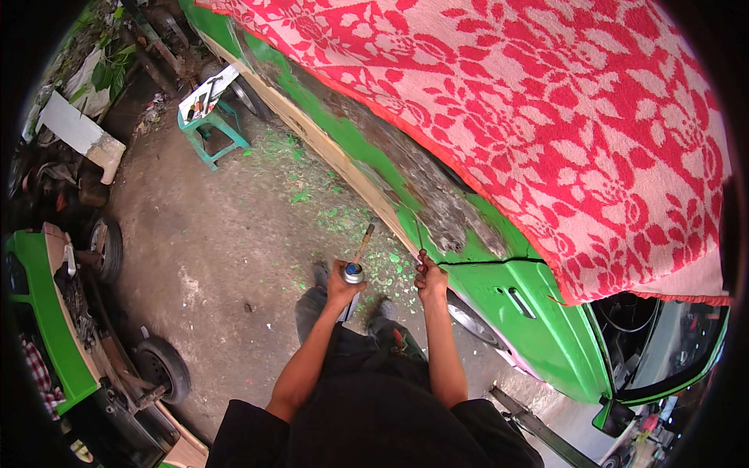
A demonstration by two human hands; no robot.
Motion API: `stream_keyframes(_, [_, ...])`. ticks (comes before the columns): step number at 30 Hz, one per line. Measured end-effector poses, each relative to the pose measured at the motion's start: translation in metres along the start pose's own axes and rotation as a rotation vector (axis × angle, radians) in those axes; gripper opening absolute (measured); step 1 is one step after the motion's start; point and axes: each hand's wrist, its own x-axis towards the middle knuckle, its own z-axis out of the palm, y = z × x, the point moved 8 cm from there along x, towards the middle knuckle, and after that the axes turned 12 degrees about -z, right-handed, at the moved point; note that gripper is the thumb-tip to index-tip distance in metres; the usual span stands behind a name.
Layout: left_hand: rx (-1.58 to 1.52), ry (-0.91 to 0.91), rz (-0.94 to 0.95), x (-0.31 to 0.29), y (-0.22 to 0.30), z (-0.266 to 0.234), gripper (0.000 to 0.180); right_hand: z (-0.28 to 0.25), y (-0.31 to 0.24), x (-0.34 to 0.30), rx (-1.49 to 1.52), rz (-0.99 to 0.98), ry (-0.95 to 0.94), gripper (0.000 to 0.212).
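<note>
In my left hand (340, 290) is a silver can (354, 278) with a blue top. A wooden stick or handle (363, 243) juts up beside the can from the same hand; its other end is hidden. My right hand (431, 282) is closed around the reddish handle of a thin screwdriver-like tool (420, 232). Its slim shaft points toward the side of the green car (507, 292), just right of my body. Along that panel the green paint is partly gone, with a rough, grey-brown surface (445, 214) showing.
A red and pink floral cloth (546, 132) covers the car's upper part. Green paint flakes (312, 187) litter the concrete. A green stool (211, 132) at the far left bears a white board with tools. Another green vehicle (55, 320) and a loose wheel (162, 370) are at left.
</note>
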Motion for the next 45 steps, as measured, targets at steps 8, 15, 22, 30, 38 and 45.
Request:
stream_keyframes(8, [-0.023, -0.021, -0.002, 0.011, 0.0, 0.0, 0.067, 0.005, 0.002, -0.002, 0.015, 0.058, 0.003, 0.011])
stream_keyframes(15, [0.04, -0.009, 0.007, 0.007, 0.021, 0.004, 0.069, -0.001, -0.003, -0.001, -0.001, -0.005, 0.033, 0.01])
stream_keyframes(22, [0.001, -0.005, 0.069, 0.006, 0.026, 0.009, 0.067, -0.007, -0.006, -0.009, -0.032, -0.014, 0.036, 0.01])
stream_keyframes(30, [0.012, -0.004, 0.061, 0.008, 0.026, 0.012, 0.067, -0.02, 0.008, 0.001, 0.018, 0.019, 0.075, 0.009])
stream_keyframes(38, [0.008, -0.022, 0.035, 0.016, 0.029, 0.022, 0.066, -0.02, -0.006, -0.007, 0.0, 0.045, -0.026, 0.01])
stream_keyframes(45, [-0.019, -0.078, 0.053, 0.018, 0.03, 0.041, 0.066, -0.015, -0.012, -0.006, -0.037, 0.045, -0.05, 0.012])
